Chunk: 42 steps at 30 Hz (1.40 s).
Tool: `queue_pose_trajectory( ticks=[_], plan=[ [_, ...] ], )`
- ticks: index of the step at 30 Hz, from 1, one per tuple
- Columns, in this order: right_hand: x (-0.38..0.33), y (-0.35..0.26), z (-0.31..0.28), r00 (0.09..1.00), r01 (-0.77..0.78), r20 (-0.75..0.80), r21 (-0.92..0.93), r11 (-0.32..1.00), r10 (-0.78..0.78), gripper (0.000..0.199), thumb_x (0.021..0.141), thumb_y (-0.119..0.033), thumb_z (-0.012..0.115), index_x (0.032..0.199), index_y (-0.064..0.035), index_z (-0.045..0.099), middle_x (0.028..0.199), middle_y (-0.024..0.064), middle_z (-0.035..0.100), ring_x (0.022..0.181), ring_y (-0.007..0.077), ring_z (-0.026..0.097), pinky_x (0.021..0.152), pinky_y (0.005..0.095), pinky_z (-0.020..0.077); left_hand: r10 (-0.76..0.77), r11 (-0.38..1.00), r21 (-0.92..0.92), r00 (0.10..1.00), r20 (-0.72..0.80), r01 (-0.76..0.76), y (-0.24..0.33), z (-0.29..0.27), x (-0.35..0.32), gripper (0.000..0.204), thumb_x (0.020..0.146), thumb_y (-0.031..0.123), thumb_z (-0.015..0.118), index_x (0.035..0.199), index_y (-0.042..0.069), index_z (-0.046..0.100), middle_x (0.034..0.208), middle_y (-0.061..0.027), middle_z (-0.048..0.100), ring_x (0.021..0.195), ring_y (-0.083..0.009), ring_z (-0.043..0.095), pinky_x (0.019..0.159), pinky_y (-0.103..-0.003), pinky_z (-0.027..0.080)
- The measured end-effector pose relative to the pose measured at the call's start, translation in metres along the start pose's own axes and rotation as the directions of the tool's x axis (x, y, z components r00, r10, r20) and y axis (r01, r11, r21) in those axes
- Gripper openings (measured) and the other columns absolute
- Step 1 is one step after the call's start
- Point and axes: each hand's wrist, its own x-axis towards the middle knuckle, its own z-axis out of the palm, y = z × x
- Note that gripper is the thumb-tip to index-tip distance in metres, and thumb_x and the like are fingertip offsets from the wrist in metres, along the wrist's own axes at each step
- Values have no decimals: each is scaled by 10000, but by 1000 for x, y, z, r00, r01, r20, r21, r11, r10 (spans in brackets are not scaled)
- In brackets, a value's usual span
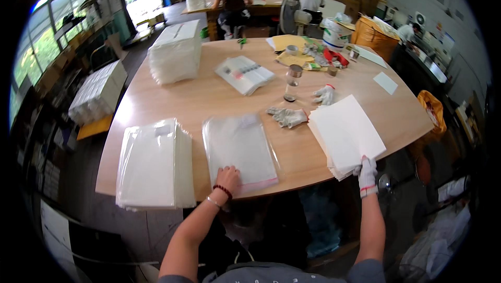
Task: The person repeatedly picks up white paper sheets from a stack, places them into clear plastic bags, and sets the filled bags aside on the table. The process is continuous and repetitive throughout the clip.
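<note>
While left grip [228, 176] lies spread on clear bags [239, 150] at bench [209, 95] front edge, gloved right grip [367, 173] pinches paper stack [345, 134] corner.

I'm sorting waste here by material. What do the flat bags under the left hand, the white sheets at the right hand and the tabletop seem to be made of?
Flat bags: clear glossy plastic film, likely; see-through, with glare.
White sheets: matte paper or thin card, by their opaque flat look.
Tabletop: light wood-grain surface, perhaps laminate.
</note>
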Motion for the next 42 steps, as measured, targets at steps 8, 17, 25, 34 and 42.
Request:
queue_pose_trajectory(
  ticks=[8, 17, 25, 34, 42],
  plan=[
    [-156, 16, -14, 735, -351, 591, -89, 932, 333, 297, 792, -115, 510, 1060, 11, 535, 938, 91, 599, 833, 166, 573, 743, 280, 460, -215, 868, -460, 976, -13, 185, -19, 18, 1, 147, 769, 129, 482, 862, 62, 574, 955, -112, 582, 920, -291, 527, 769, -386, 440],
    [-210, 74, 4, 796, -552, 383, 140, 822, 469, 297, 774, -169, 516, 1047, -54, 498, 900, 72, 584, 711, 185, 576, 537, 297, 458, -446, 833, -494, 830, -335, 248, -21, -5, -29, 175, 794, 164, 520, 897, 39, 586, 961, -150, 585, 850, -323, 555, 717, -405, 466],
    [-254, 40, 47, 843, -520, 273, 188, 833, 464, 212, 859, -155, 437, 1037, -45, 465, 654, 47, 519, 435, 127, 458, 354, 253, 363, -362, 132, -921, 883, 299, 366, -6, -9, -39, 226, 832, 156, 490, 868, -56, 560, 749, -146, 626, 572, -193, 594, 540, -321, 487],
    [-281, 36, 54, 731, -623, 361, 6, 782, 580, 173, 871, -207, 451, 984, -80, 483, 565, -32, 429, 402, 58, 353, 359, 210, 289, -306, -449, -875, 889, 341, 181, 114, 96, -29, 232, 845, 160, 536, 1006, -7, 530, 984, -97, 592, 893, -165, 558, 740, -307, 470],
    [-242, 111, 131, 677, -706, 415, 129, 697, 608, 111, 881, -196, 395, 881, -120, 476, 742, 21, 499, 618, 161, 492, 579, 327, 448, -342, -385, -858, 811, 475, 340, 139, 112, -92, 313, 846, 213, 550, 1074, -2, 526, 990, -89, 588, 914, -173, 552, 760, -306, 464]
  ],
)
